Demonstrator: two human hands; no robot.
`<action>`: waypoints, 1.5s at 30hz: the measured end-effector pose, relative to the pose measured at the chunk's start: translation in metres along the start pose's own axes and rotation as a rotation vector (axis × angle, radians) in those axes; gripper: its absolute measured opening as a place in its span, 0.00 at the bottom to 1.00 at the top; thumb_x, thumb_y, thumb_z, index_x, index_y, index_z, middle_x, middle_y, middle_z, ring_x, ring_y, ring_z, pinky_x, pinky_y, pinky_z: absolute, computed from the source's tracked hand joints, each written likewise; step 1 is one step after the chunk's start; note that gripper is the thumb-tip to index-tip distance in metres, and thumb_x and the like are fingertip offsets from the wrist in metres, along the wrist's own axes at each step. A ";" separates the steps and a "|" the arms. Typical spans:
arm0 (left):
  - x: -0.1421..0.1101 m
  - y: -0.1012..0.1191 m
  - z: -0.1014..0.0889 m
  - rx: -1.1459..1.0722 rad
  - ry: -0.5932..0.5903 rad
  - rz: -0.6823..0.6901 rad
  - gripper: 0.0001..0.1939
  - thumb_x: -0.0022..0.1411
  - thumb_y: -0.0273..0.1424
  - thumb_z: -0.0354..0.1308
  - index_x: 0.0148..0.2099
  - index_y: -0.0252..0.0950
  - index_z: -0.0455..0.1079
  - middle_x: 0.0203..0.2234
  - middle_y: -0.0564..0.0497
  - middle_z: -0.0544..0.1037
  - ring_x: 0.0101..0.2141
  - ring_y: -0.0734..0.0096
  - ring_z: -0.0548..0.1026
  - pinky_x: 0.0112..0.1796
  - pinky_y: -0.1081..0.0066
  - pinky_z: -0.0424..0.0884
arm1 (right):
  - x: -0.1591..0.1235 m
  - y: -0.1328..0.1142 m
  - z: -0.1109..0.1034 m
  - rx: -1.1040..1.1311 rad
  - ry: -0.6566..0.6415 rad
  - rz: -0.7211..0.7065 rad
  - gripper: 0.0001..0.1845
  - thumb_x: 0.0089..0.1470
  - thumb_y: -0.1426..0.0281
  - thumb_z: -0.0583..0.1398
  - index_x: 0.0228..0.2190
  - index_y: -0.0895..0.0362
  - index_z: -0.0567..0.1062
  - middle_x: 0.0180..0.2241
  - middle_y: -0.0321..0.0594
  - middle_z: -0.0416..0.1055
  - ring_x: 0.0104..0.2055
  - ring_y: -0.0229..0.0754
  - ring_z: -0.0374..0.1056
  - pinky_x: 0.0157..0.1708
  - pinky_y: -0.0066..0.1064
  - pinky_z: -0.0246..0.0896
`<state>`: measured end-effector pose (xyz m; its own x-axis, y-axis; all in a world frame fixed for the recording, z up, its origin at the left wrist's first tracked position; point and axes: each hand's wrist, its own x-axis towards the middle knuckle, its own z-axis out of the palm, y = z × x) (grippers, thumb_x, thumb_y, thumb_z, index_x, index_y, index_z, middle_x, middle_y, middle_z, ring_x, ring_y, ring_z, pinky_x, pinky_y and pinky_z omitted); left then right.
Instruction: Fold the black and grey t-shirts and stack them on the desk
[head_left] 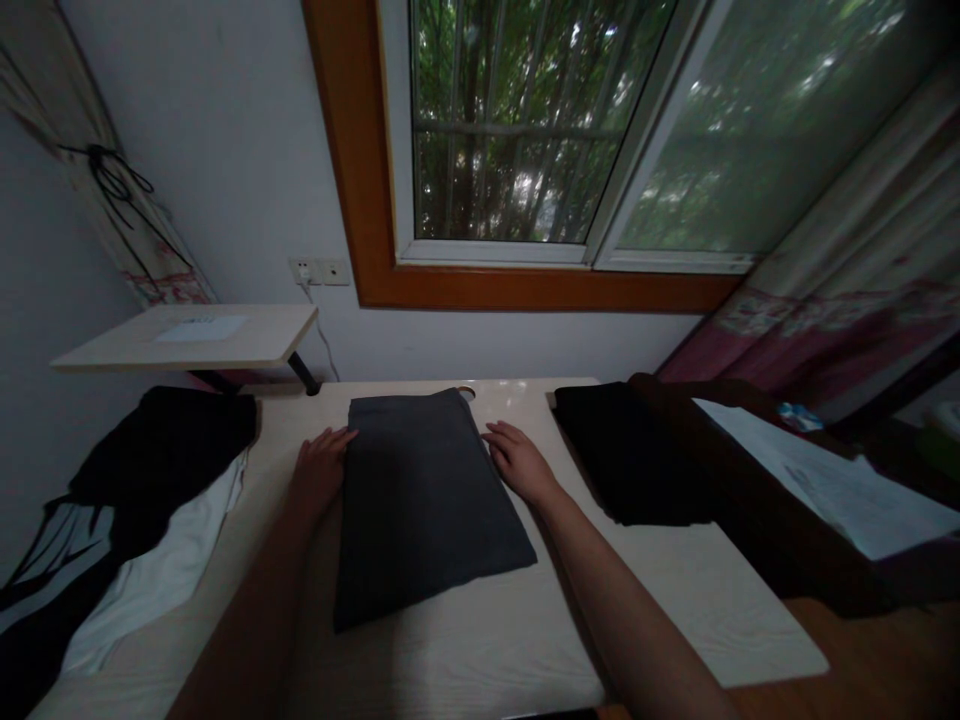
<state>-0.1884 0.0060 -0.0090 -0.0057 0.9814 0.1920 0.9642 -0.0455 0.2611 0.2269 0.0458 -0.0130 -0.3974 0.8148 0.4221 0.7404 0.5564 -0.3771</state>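
Note:
A dark grey folded garment (427,500) lies flat in front of me, its exact kind hidden by the folding. My left hand (321,468) rests beside its left edge, fingers stretched out, the tips touching the cloth. On the opposite side, my right hand (521,462) is at the upper right edge with fingers slightly bent and apart, the tips at the fabric. Neither hand grips the cloth. To the right lies a folded black garment (630,450).
The pale wooden table (510,640) carries a heap of black clothing (161,450) and white cloth (172,550) on the left. A raised shelf (247,335) stands behind that heap. Beyond the table's right edge, a white sheet (817,480) lies on a dark surface. A window (540,130) is ahead.

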 end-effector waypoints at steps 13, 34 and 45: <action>-0.002 0.002 -0.003 0.001 0.002 0.007 0.30 0.64 0.21 0.43 0.65 0.42 0.68 0.66 0.47 0.68 0.66 0.51 0.61 0.63 0.41 0.56 | -0.003 -0.010 -0.007 0.013 0.006 -0.024 0.31 0.61 0.75 0.55 0.64 0.51 0.65 0.63 0.45 0.66 0.64 0.49 0.62 0.64 0.47 0.59; -0.080 -0.028 -0.010 -0.045 0.080 0.500 0.24 0.70 0.28 0.50 0.64 0.51 0.68 0.66 0.47 0.66 0.62 0.55 0.67 0.60 0.48 0.67 | -0.056 -0.029 -0.051 0.115 -0.171 -0.307 0.30 0.62 0.78 0.58 0.62 0.43 0.68 0.64 0.45 0.63 0.63 0.49 0.63 0.59 0.47 0.65; -0.113 -0.028 -0.041 -0.043 -0.100 0.666 0.36 0.62 0.40 0.65 0.70 0.55 0.59 0.69 0.45 0.61 0.66 0.50 0.62 0.64 0.39 0.56 | -0.072 -0.032 -0.074 0.098 -0.301 -0.323 0.36 0.59 0.74 0.64 0.65 0.43 0.63 0.67 0.49 0.58 0.66 0.52 0.61 0.65 0.55 0.57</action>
<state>-0.2251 -0.1117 0.0008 0.6126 0.7540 0.2370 0.7423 -0.6518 0.1551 0.2718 -0.0428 0.0298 -0.7504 0.5999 0.2775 0.5037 0.7909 -0.3476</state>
